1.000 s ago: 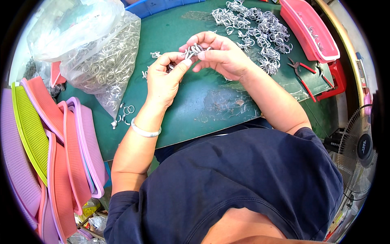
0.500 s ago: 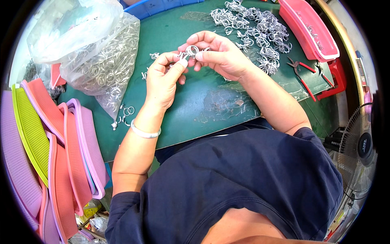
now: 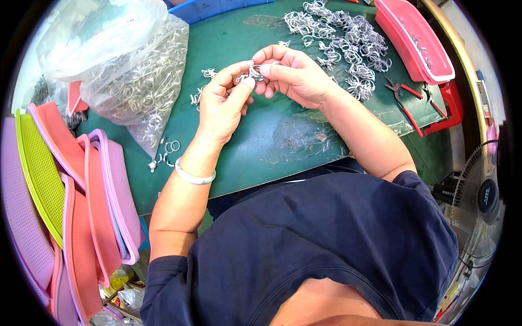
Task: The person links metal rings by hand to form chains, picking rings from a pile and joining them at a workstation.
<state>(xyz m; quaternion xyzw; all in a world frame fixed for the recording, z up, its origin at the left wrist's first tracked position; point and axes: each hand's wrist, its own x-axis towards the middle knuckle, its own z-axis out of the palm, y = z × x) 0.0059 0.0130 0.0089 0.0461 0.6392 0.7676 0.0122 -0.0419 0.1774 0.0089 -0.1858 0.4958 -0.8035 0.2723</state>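
Small silver metal rings (image 3: 255, 72) are being pinched over a worn green table (image 3: 244, 163).
The left hand (image 3: 224, 98) is clamping its thumb and fingers on the rings, while the right hand (image 3: 296, 77) is gripping them from the right, thumb and fingers together. A loose heap of grey metal rings (image 3: 356, 39) is lying beyond the fingers, to the right; farther right, red-handled metal pliers (image 3: 397, 89) are resting near a pink perforated plastic basket (image 3: 401, 48). Left of the fingers, a translucent plastic bag (image 3: 92, 49) full of similar rings (image 3: 147, 87) is slumping.
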